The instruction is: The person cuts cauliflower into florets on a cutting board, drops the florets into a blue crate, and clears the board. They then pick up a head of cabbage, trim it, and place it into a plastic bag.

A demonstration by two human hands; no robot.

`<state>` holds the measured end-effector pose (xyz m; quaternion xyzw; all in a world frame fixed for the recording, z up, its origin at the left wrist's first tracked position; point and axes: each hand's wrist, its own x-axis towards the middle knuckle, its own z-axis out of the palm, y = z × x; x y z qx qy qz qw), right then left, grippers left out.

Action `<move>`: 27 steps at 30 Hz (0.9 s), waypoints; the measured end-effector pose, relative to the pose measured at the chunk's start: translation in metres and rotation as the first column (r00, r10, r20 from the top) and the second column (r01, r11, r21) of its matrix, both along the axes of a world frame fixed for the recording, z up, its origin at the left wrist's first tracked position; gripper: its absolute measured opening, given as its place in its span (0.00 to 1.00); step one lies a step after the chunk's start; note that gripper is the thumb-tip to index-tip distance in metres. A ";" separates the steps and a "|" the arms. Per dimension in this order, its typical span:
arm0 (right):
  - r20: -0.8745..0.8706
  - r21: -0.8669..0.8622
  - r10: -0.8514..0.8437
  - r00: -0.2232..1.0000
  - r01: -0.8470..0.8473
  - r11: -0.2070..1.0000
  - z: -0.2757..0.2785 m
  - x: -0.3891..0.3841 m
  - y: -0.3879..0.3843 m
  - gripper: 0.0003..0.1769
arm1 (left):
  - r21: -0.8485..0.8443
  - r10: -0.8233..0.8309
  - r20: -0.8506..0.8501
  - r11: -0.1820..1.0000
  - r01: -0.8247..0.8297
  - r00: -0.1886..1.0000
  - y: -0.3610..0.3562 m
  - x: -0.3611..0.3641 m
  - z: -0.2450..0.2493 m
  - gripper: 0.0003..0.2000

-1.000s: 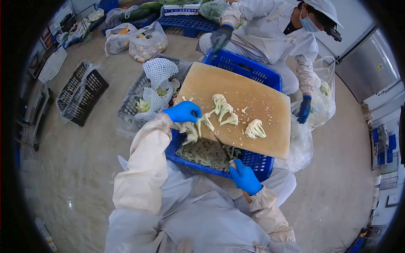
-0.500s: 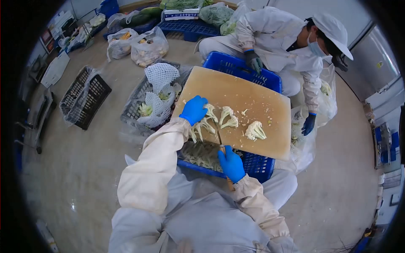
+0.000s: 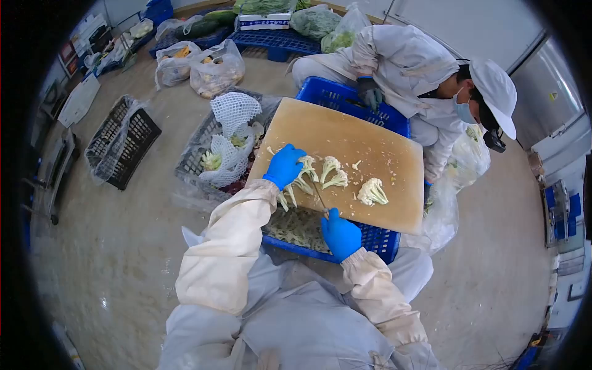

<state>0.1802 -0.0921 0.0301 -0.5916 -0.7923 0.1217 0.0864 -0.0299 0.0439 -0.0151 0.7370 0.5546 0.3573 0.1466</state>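
Observation:
My left hand (image 3: pixel 285 165), in a blue glove, is closed over cauliflower at the left side of a tan cutting board (image 3: pixel 370 137). Its fingertips meet a cut cauliflower piece (image 3: pixel 308 164). My right hand (image 3: pixel 341 235), also gloved in blue, grips a knife (image 3: pixel 320 196) whose thin blade points up and left among the cut pieces. Right of the blade lie two cauliflower florets (image 3: pixel 337 178). A larger cauliflower chunk (image 3: pixel 372 192) rests farther right on the board, amid scattered crumbs.
The board lies across a blue crate (image 3: pixel 376 243) holding cauliflower scraps and another blue crate (image 3: pixel 330 89). A black crate (image 3: pixel 198 143) with foam netting stands left. Opposite, a co-worker (image 3: pixel 419 68) leans over plastic bags (image 3: pixel 443 216). Another black crate (image 3: pixel 126 142) is farther left.
The co-worker has bent lower to the right, and their lower hand is now mostly hidden by the board's edge. My right hand and the knife have shifted slightly; the cauliflower pieces look nearly unmoved.

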 end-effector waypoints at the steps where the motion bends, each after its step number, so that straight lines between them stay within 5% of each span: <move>1: -0.002 -0.001 0.004 1.000 -0.004 1.000 0.001 0.002 -0.003 0.15 | -0.001 0.004 -0.002 1.000 -0.004 1.000 0.000 -0.002 -0.002 0.13; 5: -0.038 -0.103 0.020 0.999 -0.023 0.994 -0.004 0.030 -0.022 0.15 | 0.027 -0.023 0.054 0.999 0.022 0.998 0.003 -0.005 -0.005 0.13; 7: -0.255 -0.023 0.067 0.965 -0.075 0.997 -0.002 0.034 -0.024 0.16 | -0.013 -0.044 0.083 0.999 0.045 0.996 0.002 -0.006 -0.004 0.13; 11: -0.284 -0.027 0.049 0.957 -0.060 0.998 -0.022 0.017 0.001 0.16 | -0.059 -0.052 0.096 0.997 0.058 0.994 -0.002 -0.012 -0.001 0.12; 14: -0.250 -0.010 -0.125 0.960 0.127 0.992 -0.035 0.028 0.015 0.16 | -0.036 -0.066 0.109 0.997 0.071 0.992 0.000 -0.018 -0.005 0.13; 17: -0.371 -0.018 -0.119 0.921 0.121 0.992 -0.033 0.030 0.006 0.16 | -0.063 -0.063 0.158 0.995 0.073 0.985 -0.004 -0.017 -0.003 0.13; 20: -0.364 -0.087 -0.015 0.931 -0.018 0.996 -0.023 0.011 -0.002 0.16 | -0.070 -0.070 0.168 0.994 0.083 0.983 -0.002 -0.012 -0.004 0.13; 27: -0.338 -0.071 -0.023 0.941 -0.001 0.997 -0.029 0.016 0.004 0.16 | -0.117 -0.059 0.131 0.990 0.075 0.990 -0.005 -0.010 0.006 0.13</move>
